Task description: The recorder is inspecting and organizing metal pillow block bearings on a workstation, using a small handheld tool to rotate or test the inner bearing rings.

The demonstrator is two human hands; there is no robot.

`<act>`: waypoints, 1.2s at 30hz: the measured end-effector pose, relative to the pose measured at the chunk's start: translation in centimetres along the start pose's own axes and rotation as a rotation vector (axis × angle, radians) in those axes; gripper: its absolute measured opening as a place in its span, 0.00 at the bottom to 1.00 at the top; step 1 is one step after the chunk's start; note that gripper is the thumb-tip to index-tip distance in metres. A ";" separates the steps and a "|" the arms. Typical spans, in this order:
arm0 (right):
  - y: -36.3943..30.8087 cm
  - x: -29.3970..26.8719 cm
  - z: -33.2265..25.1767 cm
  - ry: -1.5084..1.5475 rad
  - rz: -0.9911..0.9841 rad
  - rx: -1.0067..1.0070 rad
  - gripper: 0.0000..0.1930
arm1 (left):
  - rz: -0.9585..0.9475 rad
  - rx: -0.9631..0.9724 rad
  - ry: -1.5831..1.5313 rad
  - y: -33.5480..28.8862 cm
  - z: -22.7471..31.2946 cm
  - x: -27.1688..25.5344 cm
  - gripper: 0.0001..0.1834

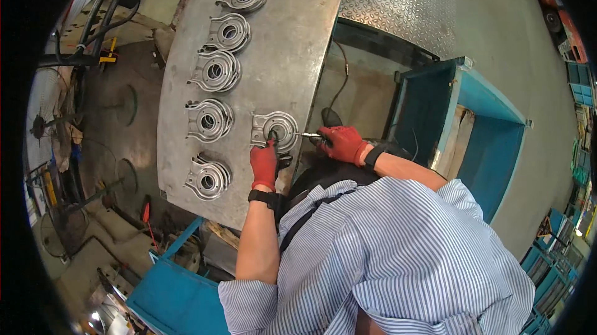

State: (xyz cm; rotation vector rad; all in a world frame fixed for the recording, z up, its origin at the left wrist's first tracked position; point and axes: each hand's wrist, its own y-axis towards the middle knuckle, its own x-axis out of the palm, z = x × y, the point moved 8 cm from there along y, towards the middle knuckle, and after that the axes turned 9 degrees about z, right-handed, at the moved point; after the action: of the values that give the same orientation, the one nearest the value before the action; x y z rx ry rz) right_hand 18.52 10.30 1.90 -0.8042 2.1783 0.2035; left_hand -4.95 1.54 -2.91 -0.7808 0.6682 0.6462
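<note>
A round silver metal bracket [283, 122] with a flat lug lies near the right edge of the steel table [273, 42]. My left hand [265, 162], in a red glove with black fingers, grips it from the near side with the fingertips at its centre hole. My right hand [343, 143], gloved alike, is closed around a slim tool with a metal shaft [308, 134]. The tip of that shaft meets the right rim of the bracket. What the tool's handle looks like is mostly hidden by the glove.
Stacks of similar brackets [214, 72] stand in a column along the table's left side. To the right are an open blue metal bin [491, 102], a hanging hose [346, 70] and a tread plate [404, 5]. A blue stand [171, 294] is at lower left.
</note>
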 end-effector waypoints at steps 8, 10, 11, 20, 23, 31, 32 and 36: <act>-0.6 0.5 0.1 0.003 -0.029 0.036 0.19 | -0.087 0.025 -0.223 1.3 -1.7 1.9 0.17; -0.5 0.4 0.2 0.001 0.021 0.045 0.17 | -0.070 0.056 -0.219 1.7 -2.1 2.0 0.15; -0.6 0.4 0.1 0.011 0.036 0.042 0.18 | -0.058 0.055 -0.204 1.7 -2.2 1.9 0.15; -0.8 0.5 0.6 0.027 0.049 0.018 0.20 | -0.110 -0.060 -0.349 -0.7 1.5 0.1 0.16; -0.7 0.5 1.0 0.037 0.042 0.007 0.19 | -0.082 -0.102 -0.266 -1.5 2.5 -0.6 0.19; -0.3 -0.2 1.0 0.021 0.052 -0.054 0.17 | 0.016 0.056 0.037 -0.4 2.3 -0.9 0.23; -0.3 -0.2 0.8 0.012 0.032 -0.035 0.18 | 0.016 0.046 0.023 -0.2 1.8 -0.9 0.22; -0.5 -0.2 1.0 0.051 0.063 -0.044 0.20 | -0.061 -0.015 -0.182 -0.9 1.9 -0.4 0.20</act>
State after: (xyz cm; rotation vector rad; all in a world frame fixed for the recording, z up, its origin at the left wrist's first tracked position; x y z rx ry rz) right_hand 19.53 10.42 1.45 -0.7737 2.2559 0.2665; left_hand -4.00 2.46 -1.29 -0.7436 0.4725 0.6589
